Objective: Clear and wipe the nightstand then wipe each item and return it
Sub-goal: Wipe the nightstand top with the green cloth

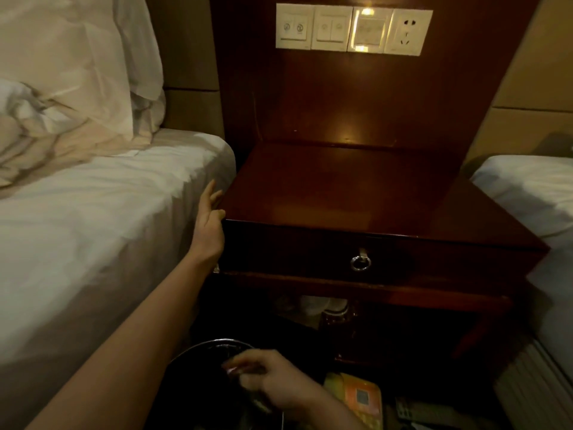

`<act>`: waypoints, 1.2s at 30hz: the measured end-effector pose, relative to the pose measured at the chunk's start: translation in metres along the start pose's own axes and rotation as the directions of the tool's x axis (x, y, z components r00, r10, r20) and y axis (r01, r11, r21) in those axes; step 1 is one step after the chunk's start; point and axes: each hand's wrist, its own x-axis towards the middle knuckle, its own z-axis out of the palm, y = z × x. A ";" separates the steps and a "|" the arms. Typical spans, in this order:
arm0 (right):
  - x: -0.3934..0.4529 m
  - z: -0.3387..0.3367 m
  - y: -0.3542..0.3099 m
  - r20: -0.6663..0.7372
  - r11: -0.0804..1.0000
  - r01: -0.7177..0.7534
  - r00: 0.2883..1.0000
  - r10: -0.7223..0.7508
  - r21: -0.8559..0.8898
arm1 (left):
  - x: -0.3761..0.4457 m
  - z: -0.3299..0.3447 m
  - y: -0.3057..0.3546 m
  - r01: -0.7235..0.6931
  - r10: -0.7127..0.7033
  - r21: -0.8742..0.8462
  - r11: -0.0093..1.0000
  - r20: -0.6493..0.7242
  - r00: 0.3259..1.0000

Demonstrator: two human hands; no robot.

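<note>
The dark wooden nightstand stands between two beds, and its top is bare. My left hand rests flat against its front left corner, fingers apart, holding nothing. My right hand is low over a round black bin on the floor, fingers curled around something small and blurred; what it is cannot be made out. An orange and yellow card and a remote control lie on the floor to the right of that hand.
A drawer with a metal ring pull fronts the nightstand. Pale items sit on the shelf below. A white bed is at the left, another bed at the right. Wall switches sit above.
</note>
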 end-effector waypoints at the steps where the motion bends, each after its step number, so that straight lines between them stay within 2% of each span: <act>1: 0.004 -0.005 -0.003 0.000 0.999 -0.033 0.999 0.033 -0.015 | 0.001 0.000 0.003 0.015 -0.015 -0.005 1.000 -0.006 1.000; 3: 0.005 -0.009 -0.005 -0.045 0.994 -0.092 0.995 0.089 -0.055 | 0.001 -0.002 0.006 0.062 -0.063 0.023 0.998 0.014 0.998; 7: 0.000 -0.010 -0.005 -0.135 0.995 -0.095 0.987 0.092 -0.020 | -0.012 -0.006 0.008 0.132 -0.153 0.243 0.961 0.070 0.986; 10: 0.001 -0.011 -0.005 -0.121 0.984 -0.116 0.984 0.133 0.139 | -0.040 -0.010 0.005 0.250 -0.272 0.237 0.939 0.064 0.960; 12: -0.001 -0.017 -0.008 -0.197 0.985 -0.134 0.968 0.154 0.108 | -0.066 -0.016 0.000 0.214 -0.254 0.242 0.946 0.149 0.956; 13: -0.004 -0.022 -0.009 -0.224 0.983 -0.107 0.965 0.139 0.149 | -0.079 -0.019 -0.003 0.202 -0.256 0.237 0.950 0.221 0.941; 14: -0.008 -0.027 -0.012 -0.214 0.964 -0.064 0.969 0.121 0.258 | -0.090 -0.023 -0.002 0.210 -0.283 0.246 0.946 0.316 0.905; 15: -0.012 -0.032 -0.016 -0.190 0.928 -0.017 0.977 0.094 0.372 | -0.100 -0.026 0.002 0.243 -0.339 0.261 0.934 0.436 0.834; 17: -0.025 -0.043 -0.027 -0.188 0.836 0.066 0.981 0.045 0.545 | -0.120 -0.030 0.010 0.308 -0.434 0.307 0.901 0.656 0.618; 18: -0.032 -0.048 -0.032 -0.185 0.799 0.078 0.982 0.042 0.596 | -0.127 -0.029 0.015 0.295 -0.447 0.337 0.894 0.713 0.540; 19: -0.037 -0.055 -0.036 -0.153 0.773 0.051 0.986 0.060 0.633 | -0.133 -0.028 0.018 0.264 -0.444 0.357 0.896 0.740 0.506; 20: -0.044 -0.061 -0.039 -0.099 0.751 0.001 0.991 0.086 0.660 | -0.136 -0.026 0.019 0.249 -0.430 0.351 0.903 0.752 0.499; 21: -0.052 -0.067 -0.041 -0.039 0.729 -0.053 0.993 0.108 0.682 | -0.137 -0.023 0.021 0.225 -0.416 0.350 0.909 0.743 0.524; 23: -0.070 -0.080 -0.039 0.030 0.734 -0.084 0.996 0.087 0.674 | -0.135 -0.018 0.023 0.123 -0.369 0.377 0.918 0.700 0.612; 25: -0.089 -0.093 -0.032 0.032 0.855 -0.051 0.999 0.040 0.516 | -0.133 -0.014 0.025 0.063 -0.327 0.388 0.919 0.665 0.671; 26: -0.096 -0.098 -0.028 0.015 0.922 -0.043 0.999 0.040 0.386 | -0.132 -0.013 0.027 0.082 -0.323 0.374 0.924 0.646 0.691; 28: -0.105 -0.104 -0.022 -0.071 0.981 -0.015 0.997 0.030 0.195 | -0.130 -0.010 0.034 0.173 -0.325 0.292 0.940 0.628 0.707; 32: -0.115 -0.107 -0.020 -0.293 0.992 0.124 0.950 -0.111 0.026 | -0.131 0.001 0.051 0.259 -0.251 0.083 0.962 0.638 0.728; 34: -0.120 -0.111 -0.021 -0.394 0.981 0.177 0.910 -0.130 0.084 | -0.131 0.009 0.054 0.258 -0.257 0.090 0.962 0.615 0.746; 36: -0.124 -0.116 -0.025 -0.457 0.934 0.249 0.883 -0.110 0.256 | -0.130 0.017 0.054 0.170 -0.254 0.195 0.966 0.591 0.765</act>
